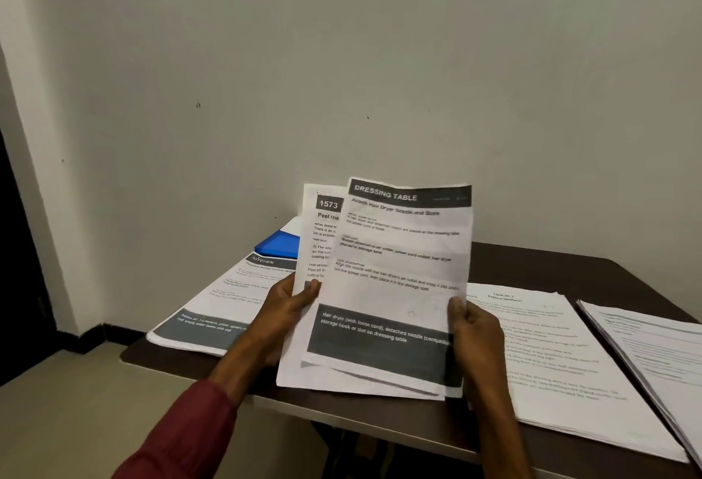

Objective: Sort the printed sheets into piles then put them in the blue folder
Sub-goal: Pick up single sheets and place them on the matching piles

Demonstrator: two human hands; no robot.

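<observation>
Sheets: a fan of white printed paper sheets [395, 288], the front one headed "DRESSING TABLE", held upright above the dark brown counter [551, 262].
Left hand: the left hand [288, 307] pinches the fan's left edge.
Right hand: the right hand [471, 330] grips the right edge.
Folder: the flat blue plastic folder [279, 245] lies far left, behind the pile headed KITCHEN [212, 311].
Risk: rear sheets may slip from the loose fan, and a misread heading would mean the wrong pile.
Around: a plain-text pile [551, 357] and a far-right pile [653, 345].
Obstruction: the KITCHEN stack fronts the folder.
</observation>
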